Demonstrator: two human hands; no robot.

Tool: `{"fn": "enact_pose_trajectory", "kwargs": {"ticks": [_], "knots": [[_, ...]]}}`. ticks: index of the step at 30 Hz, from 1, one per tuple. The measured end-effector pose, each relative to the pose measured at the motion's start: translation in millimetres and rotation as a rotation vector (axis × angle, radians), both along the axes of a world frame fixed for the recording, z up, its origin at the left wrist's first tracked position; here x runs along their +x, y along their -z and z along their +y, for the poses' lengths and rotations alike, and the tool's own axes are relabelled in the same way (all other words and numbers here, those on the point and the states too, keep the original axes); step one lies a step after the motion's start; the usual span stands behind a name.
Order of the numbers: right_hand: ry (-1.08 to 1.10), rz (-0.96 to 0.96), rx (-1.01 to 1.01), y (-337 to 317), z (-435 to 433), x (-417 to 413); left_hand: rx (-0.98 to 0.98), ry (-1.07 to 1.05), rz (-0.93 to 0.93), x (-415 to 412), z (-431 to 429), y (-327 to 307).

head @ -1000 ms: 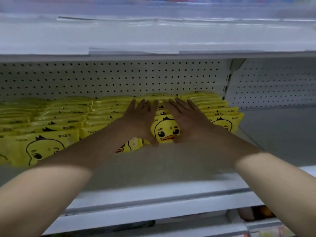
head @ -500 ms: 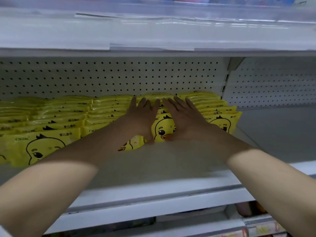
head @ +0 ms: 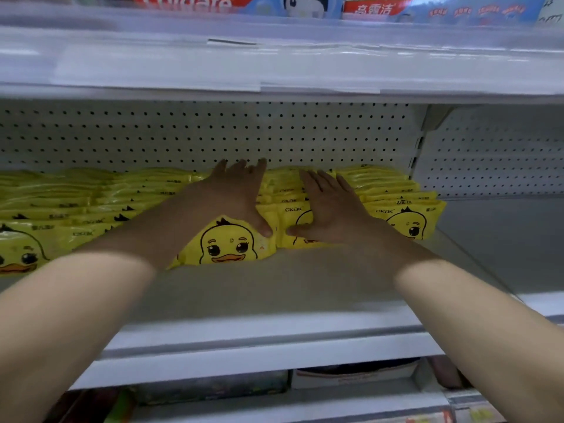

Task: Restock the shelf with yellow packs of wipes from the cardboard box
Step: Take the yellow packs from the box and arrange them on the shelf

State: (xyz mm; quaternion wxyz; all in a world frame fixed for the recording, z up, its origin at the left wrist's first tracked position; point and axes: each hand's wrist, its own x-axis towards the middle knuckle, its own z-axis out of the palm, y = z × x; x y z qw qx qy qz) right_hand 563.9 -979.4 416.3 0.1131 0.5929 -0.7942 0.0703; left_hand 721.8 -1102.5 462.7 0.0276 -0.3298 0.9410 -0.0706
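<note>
Several rows of packs (head: 91, 193) already line the shelf (head: 274, 288); our left hand (head: 238, 196) and right hand (head: 329, 212) press them, fingers straight and slightly apart. Front room is left for more.

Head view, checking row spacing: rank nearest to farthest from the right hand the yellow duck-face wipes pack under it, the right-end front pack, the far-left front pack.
1. Yellow duck-face wipes pack, under the right hand, touching.
2. Right-end front pack, just to its right.
3. Far-left front pack, at the left edge.
</note>
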Motion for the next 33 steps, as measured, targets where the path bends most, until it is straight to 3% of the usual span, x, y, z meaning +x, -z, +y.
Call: {"fn": "enact_pose_trajectory", "kwargs": {"ticks": [4, 7, 11, 23, 33], "knots": [[-0.09, -0.028, -0.075, -10, -18, 34, 0.004, -0.134, -0.172, 51, -25, -2], [-0.188, 0.052, 0.032, -5, -34, 63, -0.058, -0.102, -0.263, 69, -30, 20], [-0.208, 0.143, 0.124, 4, -49, 82, -0.21, -0.047, -0.202, 73, -34, 40], [-0.175, 0.22, 0.131, 5, -59, 88, -0.291, -0.033, -0.105, 75, -29, 43], [-0.21, 0.137, 0.05, -24, -14, 98, -0.128, -0.211, -0.058, 103, 32, 26]]}}
